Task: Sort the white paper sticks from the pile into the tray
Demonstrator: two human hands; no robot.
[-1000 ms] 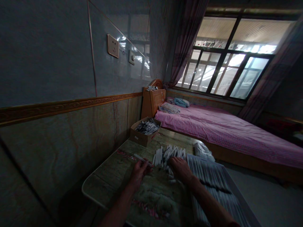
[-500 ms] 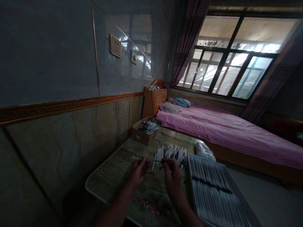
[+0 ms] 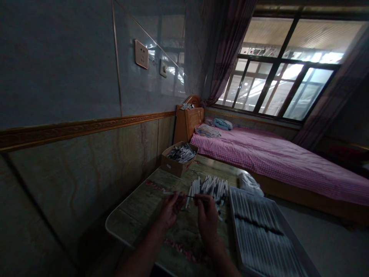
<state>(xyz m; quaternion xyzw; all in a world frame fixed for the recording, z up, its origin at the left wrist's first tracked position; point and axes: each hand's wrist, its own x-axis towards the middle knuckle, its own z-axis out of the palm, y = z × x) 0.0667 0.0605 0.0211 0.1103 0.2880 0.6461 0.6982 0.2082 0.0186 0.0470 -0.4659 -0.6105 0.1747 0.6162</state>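
My left hand [image 3: 170, 211] is closed in a pinch on a slim white pen barrel [image 3: 169, 193], which points out to the left. Close beside it on the right, my right hand [image 3: 208, 218] pinches a thin dark rod like a pen refill [image 3: 190, 196]. The rod spans the small gap between the hands, in line with the barrel; whether its tip is inside the barrel I cannot tell. Just beyond my hands lies a loose pile of white pen barrels [image 3: 213, 185] on the table [image 3: 129, 215], with several dark small parts at its right side.
An open cardboard box [image 3: 175, 167] full of pen-like pieces stands at the table's far left corner. At the right lies a shallow tray [image 3: 234, 231] with rows of slim pens. A clear plastic bag [image 3: 250, 184] sits behind it. A bed [image 3: 259, 150] stands beyond the table.
My right hand has moved a little left, towards my left hand, and less of the dark rod shows between them. The left hand stays nearly in place.
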